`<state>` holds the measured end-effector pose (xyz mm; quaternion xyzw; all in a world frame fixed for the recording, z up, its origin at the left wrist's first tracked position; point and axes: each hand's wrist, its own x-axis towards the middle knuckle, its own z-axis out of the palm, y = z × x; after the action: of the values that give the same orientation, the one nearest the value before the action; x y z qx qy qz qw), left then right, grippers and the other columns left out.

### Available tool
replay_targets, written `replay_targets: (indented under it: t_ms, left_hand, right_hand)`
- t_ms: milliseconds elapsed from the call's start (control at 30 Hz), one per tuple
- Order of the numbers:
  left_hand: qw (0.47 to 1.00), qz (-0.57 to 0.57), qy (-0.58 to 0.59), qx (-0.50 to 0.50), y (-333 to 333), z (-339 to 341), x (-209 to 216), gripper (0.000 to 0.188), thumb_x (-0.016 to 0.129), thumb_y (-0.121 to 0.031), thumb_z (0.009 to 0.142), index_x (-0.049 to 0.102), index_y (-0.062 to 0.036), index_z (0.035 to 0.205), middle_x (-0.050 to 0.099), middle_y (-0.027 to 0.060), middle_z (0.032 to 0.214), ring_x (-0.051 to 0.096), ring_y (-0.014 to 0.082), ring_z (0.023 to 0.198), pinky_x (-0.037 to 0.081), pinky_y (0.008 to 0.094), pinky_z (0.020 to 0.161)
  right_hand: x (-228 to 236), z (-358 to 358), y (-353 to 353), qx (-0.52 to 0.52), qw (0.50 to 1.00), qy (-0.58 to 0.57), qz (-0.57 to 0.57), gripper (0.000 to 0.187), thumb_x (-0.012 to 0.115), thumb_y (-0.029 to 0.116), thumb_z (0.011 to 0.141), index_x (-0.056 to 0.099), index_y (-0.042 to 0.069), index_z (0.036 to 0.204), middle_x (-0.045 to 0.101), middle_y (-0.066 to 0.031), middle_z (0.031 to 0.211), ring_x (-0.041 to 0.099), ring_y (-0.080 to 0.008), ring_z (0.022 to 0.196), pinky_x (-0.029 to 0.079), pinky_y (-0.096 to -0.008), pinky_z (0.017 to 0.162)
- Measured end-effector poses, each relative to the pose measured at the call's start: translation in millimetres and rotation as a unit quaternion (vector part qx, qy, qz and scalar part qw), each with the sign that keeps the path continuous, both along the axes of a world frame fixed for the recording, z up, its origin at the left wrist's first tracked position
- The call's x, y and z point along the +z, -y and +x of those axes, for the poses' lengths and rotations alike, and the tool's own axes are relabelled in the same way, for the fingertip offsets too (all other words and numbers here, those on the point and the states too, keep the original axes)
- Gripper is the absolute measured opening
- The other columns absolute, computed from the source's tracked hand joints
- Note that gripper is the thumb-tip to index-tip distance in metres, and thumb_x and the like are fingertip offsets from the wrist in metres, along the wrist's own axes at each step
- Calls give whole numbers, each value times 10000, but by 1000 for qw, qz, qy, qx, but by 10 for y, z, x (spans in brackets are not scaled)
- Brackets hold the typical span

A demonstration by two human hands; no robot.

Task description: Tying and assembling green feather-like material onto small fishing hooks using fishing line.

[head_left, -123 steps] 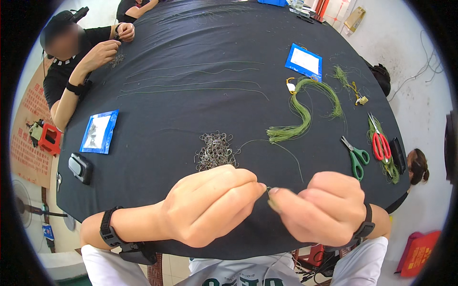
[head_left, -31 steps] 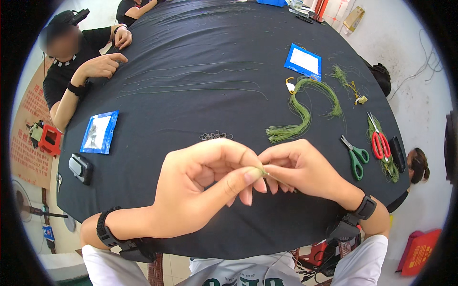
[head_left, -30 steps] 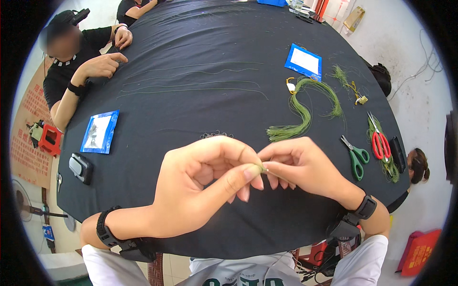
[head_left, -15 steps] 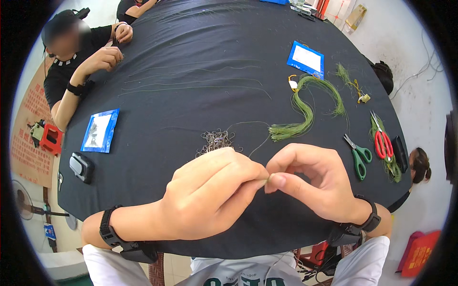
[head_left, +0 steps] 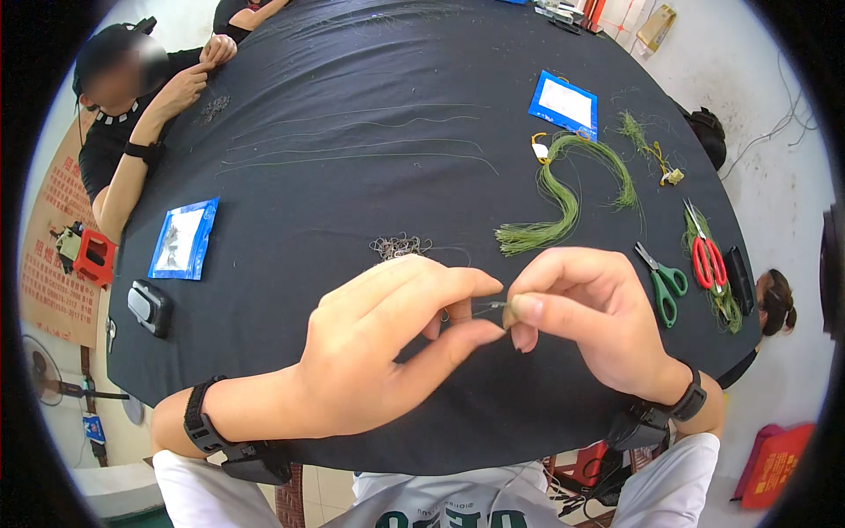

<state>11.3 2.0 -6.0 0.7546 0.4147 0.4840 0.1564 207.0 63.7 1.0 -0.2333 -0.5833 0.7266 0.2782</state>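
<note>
My left hand (head_left: 387, 343) is raised over the near side of the table, thumb and forefinger apart. Its other fingers are curled inward, with the bend of a small metal fish hook (head_left: 444, 318) showing at them. My right hand (head_left: 594, 321) pinches thin green fishing line (head_left: 508, 308) between thumb and fingertips, close to the left thumb tip. A short stretch of line spans the gap between the hands. Just beyond my left hand lies a pile of fish hooks (head_left: 400, 245), partly hidden by it.
A green line bundle (head_left: 563, 207) lies beyond my right hand, near a blue packet (head_left: 565, 104). Green scissors (head_left: 662, 283) and red scissors (head_left: 706, 260) are at right. Another blue packet (head_left: 185, 239) and a black-grey device (head_left: 150, 308) sit left. A co-worker (head_left: 132, 114) works at far left.
My left thumb and forefinger have parted from their pinch beside my right fingertips, baring the hook and line. My right hand stays pinched. At far left, the co-worker's hands have shifted.
</note>
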Motion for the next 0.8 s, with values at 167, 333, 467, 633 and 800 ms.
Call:
replay_targets:
  t_ms: [167, 333, 467, 633, 800]
  left_hand:
    - [1000, 6, -24, -5, -49, -72, -69, 163, 687, 29, 725, 656, 0, 882, 609, 76, 716, 553, 179, 603, 439, 276, 553]
    - [998, -26, -27, -40, -59, -60, -98, 213, 683, 27, 699, 657, -22, 905, 612, 77, 752, 549, 218, 665, 449, 307, 605]
    - [992, 38, -91, 77, -27, -52, 62, 413, 663, 42, 642, 638, -24, 1049, 607, 141, 931, 564, 218, 730, 433, 283, 578]
    - [988, 119, -98, 7, -22, -34, 9, 327, 752, -2, 621, 660, 12, 934, 618, 118, 810, 551, 199, 626, 412, 261, 531]
    - [991, 111, -79, -4, -6, -9, -55, 257, 780, -34, 625, 662, 19, 847, 610, 112, 727, 555, 194, 582, 419, 273, 505]
  right_hand:
    - [16, -6, -43, 3, 999, -41, 20, 149, 591, 98, 889, 640, -28, 952, 644, -73, 877, 599, -101, 747, 487, -230, 661]
    - [12, -17, -28, 58, 996, -68, -25, 148, 572, 81, 895, 645, -31, 958, 658, -121, 975, 629, -140, 823, 507, -239, 670]
    - [6, 7, -35, 16, 999, -17, 24, 119, 601, 36, 866, 656, -39, 939, 669, -106, 919, 633, -133, 832, 513, -239, 717]
    - [-9, -26, 31, 5, 999, 26, 44, 108, 607, 18, 853, 660, -48, 921, 668, -80, 862, 619, -99, 798, 501, -221, 721]
    - [-34, -34, 58, -6, 992, 66, 106, 99, 610, 31, 857, 664, -45, 892, 663, -67, 830, 609, -80, 761, 495, -211, 699]
